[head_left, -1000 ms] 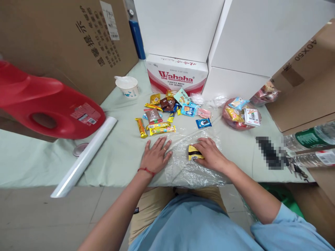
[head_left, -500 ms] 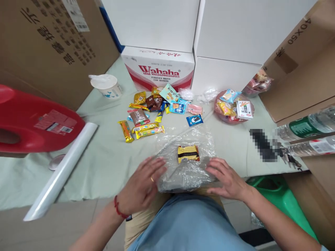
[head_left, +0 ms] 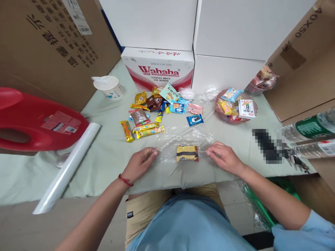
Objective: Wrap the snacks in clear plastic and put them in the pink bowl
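Observation:
A yellow-and-brown wrapped snack point(head_left: 187, 153) lies at the near part of a clear sheet of plastic film point(head_left: 180, 136) on the table. My left hand point(head_left: 142, 161) pinches the film's left edge between thumb and fingers. On the other side, my right hand point(head_left: 224, 157) pinches the right edge, so the film is stretched between both hands around the snack. Beyond the film lie a blue snack packet point(head_left: 195, 120) and several loose packets, among them a yellow stick packet point(head_left: 150, 131) and a brown-and-red packet point(head_left: 139, 117).
A pink bowl point(head_left: 219, 113) of snacks stands at the right, near water bottles point(head_left: 314, 125) and keys point(head_left: 295, 161). To the left are a film roll point(head_left: 68, 167), a red jug point(head_left: 52, 122) and a paper cup point(head_left: 112, 89). White boxes point(head_left: 227, 31) line the back.
Both hands have gone from open fingers to pinching the film's edges. The film's near part, which hung toward the lap, is folded up toward the snack, baring the table's front edge.

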`<move>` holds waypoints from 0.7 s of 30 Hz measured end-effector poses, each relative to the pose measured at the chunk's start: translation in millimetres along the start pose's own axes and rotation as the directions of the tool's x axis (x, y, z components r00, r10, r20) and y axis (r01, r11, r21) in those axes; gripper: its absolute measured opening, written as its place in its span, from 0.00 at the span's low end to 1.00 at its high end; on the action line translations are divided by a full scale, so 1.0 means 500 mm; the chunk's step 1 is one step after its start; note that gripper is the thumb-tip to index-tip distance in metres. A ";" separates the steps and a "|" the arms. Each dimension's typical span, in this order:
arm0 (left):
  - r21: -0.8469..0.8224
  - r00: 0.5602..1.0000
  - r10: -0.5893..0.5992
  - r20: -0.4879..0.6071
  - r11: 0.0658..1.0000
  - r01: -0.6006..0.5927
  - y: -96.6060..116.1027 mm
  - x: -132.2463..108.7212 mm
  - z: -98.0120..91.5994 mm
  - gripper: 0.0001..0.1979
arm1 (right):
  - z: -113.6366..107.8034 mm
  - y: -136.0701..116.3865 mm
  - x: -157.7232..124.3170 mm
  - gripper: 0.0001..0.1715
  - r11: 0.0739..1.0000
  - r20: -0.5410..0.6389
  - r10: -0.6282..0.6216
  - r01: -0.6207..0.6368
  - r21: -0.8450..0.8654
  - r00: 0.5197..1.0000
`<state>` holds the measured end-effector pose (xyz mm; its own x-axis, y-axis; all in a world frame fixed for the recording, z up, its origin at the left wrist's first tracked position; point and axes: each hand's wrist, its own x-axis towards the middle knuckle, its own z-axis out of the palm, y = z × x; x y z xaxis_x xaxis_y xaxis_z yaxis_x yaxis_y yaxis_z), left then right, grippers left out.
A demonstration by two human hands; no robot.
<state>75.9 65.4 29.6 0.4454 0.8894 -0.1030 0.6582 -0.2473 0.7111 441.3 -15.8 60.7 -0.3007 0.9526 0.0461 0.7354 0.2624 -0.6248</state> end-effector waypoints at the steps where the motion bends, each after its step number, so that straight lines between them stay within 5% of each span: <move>1: 0.023 0.999 -0.027 -0.033 0.999 0.027 0.004 0.016 0.001 0.20 | -0.002 0.008 0.017 0.21 0.997 -0.001 0.068 -0.068 -0.024 0.998; 4: 0.044 0.990 -0.090 -0.110 0.994 0.096 0.009 0.048 0.017 0.18 | 0.002 0.039 0.051 0.19 0.969 0.036 0.227 -0.222 -0.108 0.973; 7: -0.009 0.977 -0.158 -0.141 0.987 0.158 0.004 0.060 0.033 0.17 | 0.003 0.047 0.064 0.17 0.935 -0.013 0.245 -0.240 -0.261 0.969; 11: -0.099 0.955 -0.251 -0.159 0.966 0.238 -0.013 0.064 0.030 0.17 | 0.010 -0.007 0.074 0.19 0.941 -0.190 0.018 -0.081 -0.330 0.982; 14: -0.077 0.855 -0.278 -0.438 0.959 0.272 -0.004 0.042 0.017 0.15 | 0.039 -0.057 0.095 0.17 0.954 -0.022 -0.160 0.148 -0.262 0.987; 16: 0.050 0.712 -0.150 -0.686 0.967 0.252 0.030 0.007 0.017 0.13 | 0.063 -0.073 0.112 0.15 0.949 0.083 -0.188 0.203 -0.240 0.979; 18: 0.243 0.611 0.111 -0.784 0.960 0.137 0.083 -0.039 0.034 0.08 | 0.081 -0.075 0.125 0.14 0.950 0.110 -0.187 0.208 -0.232 0.976; 21: 0.478 0.630 0.543 -0.555 0.828 -0.292 0.164 -0.086 0.090 0.13 | 0.094 -0.066 0.131 0.13 0.954 0.086 -0.203 0.217 -0.208 0.975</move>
<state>138.1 -10.6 61.1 0.3009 0.6398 0.7072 0.7050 -0.6486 0.2868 368.9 30.9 47.9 -0.4950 0.8625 0.1050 0.7625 0.4891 -0.4234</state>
